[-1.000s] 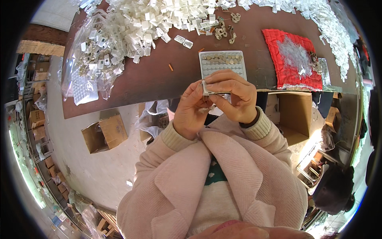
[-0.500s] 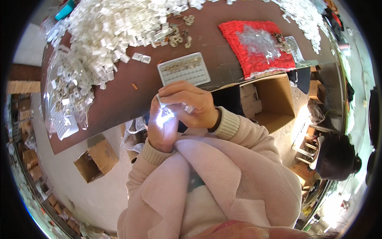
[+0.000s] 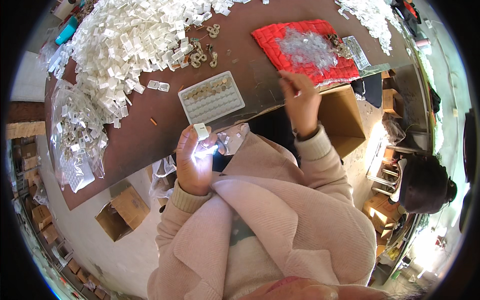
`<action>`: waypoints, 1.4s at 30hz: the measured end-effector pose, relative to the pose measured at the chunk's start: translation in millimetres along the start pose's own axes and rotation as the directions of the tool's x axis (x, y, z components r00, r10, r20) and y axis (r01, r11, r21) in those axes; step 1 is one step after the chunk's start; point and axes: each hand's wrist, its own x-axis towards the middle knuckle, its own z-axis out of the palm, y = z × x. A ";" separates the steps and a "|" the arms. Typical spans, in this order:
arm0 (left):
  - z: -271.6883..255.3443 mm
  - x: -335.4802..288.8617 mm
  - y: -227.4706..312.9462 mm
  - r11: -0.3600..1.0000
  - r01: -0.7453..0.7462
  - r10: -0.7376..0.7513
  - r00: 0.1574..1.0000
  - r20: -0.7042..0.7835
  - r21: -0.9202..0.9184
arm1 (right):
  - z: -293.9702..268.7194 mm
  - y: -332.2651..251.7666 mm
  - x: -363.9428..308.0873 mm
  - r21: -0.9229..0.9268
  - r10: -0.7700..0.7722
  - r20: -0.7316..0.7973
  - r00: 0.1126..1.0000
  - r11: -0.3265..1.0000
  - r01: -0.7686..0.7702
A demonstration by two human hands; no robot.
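My left hand is closed on a small white plastic casing, held upright in front of the table edge. A bright white light glows just under the casing, between my fingers, and hides part of the grip. My right hand is raised at the near edge of a red quilted cloth, fingers stretched out and slightly blurred, with nothing visible in them. On the cloth lies a heap of small clear plastic pieces. Between my hands and the pile sits a pale grey moulded tray, its far rows holding small round pieces.
A large heap of white casings covers the table's far left, with a clear bag of parts beside it. Wire bundles lie behind the tray. An open cardboard box stands below the right edge, another box on the floor.
My right hand has left my left hand and moved right to the red cloth. The white casing now shows in my left hand. The view has shifted slightly.
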 end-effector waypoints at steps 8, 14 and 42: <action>4.0 0.4 0.0 1.000 0.001 -0.002 0.999 0.045 0.021 | -9.5 67.2 12.9 -0.259 0.096 0.056 0.994 0.963 -0.079; -8.7 -0.6 -3.6 1.000 -0.021 0.020 0.998 0.063 0.011 | -10.5 43.0 24.7 -0.223 0.214 0.114 0.970 0.957 -0.185; -15.1 -11.5 11.1 0.994 -0.106 0.097 0.979 0.177 0.042 | 12.8 -117.5 -9.8 0.652 -0.240 0.551 0.799 0.722 -0.233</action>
